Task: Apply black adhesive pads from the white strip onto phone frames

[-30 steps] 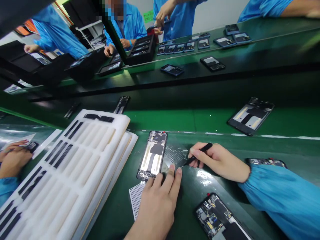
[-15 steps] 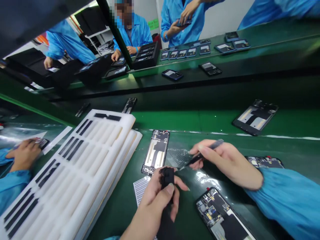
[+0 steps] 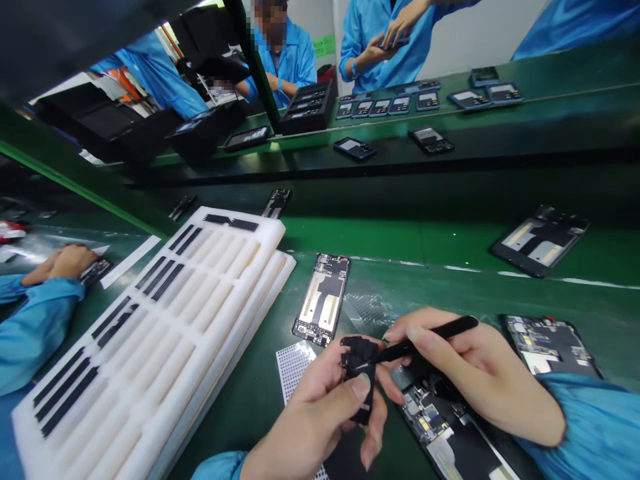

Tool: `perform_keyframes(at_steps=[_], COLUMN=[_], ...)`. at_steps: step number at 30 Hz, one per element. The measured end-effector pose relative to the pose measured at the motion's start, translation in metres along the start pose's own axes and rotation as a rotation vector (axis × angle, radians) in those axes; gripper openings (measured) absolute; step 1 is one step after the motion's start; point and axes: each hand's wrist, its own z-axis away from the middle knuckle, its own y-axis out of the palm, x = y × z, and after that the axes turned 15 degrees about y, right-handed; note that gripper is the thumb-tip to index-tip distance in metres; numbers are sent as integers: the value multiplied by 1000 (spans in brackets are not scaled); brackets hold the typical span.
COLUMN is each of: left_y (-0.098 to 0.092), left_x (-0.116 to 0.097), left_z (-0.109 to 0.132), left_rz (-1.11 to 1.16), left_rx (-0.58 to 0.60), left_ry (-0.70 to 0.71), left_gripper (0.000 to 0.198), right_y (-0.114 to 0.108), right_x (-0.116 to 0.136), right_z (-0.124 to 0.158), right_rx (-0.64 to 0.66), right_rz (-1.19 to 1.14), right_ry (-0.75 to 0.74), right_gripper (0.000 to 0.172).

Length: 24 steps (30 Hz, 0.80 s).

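Observation:
My left hand [image 3: 320, 413] is closed on a small black part [image 3: 359, 370], pinched between thumb and fingers above the green table. My right hand [image 3: 475, 370] grips black tweezers [image 3: 425, 339] whose tip touches the black part. An open phone frame [image 3: 325, 299] lies on the table just beyond my hands. Another opened phone [image 3: 445, 433] lies under my right hand. A small perforated white sheet [image 3: 293, 363] lies beneath my left hand.
A white foam tray [image 3: 165, 320] with black strips fills the left. More opened phones lie at right [image 3: 547, 340] and on the belt [image 3: 540, 240]. A co-worker's hand [image 3: 65, 261] rests at far left. People in blue coats stand behind a far belt carrying several phones [image 3: 390, 105].
My left hand lifted the black part off the table and drew it nearer. My right hand followed with the tweezers to the part. The view shifted, so the table objects sit further right.

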Motion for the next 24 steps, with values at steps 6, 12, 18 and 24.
perform_keyframes(at_steps=[6, 12, 18, 24], left_y=[0, 0, -2, -6], left_x=[0, 1, 7, -13], left_z=[0, 2, 3, 21], left_rz=[33, 17, -49, -373], left_rx=[-4, -24, -43, -158], left_ry=[-3, -20, -17, 64], left_gripper=[25, 27, 22, 32], right_y=[2, 0, 3, -31], right_x=[-5, -13, -5, 20], right_z=[4, 6, 8, -6], right_rx=[-48, 6, 89, -304], right_rz=[56, 91, 125, -18], right_ry=[-107, -182, -203, -99], right_gripper=[24, 22, 22, 24])
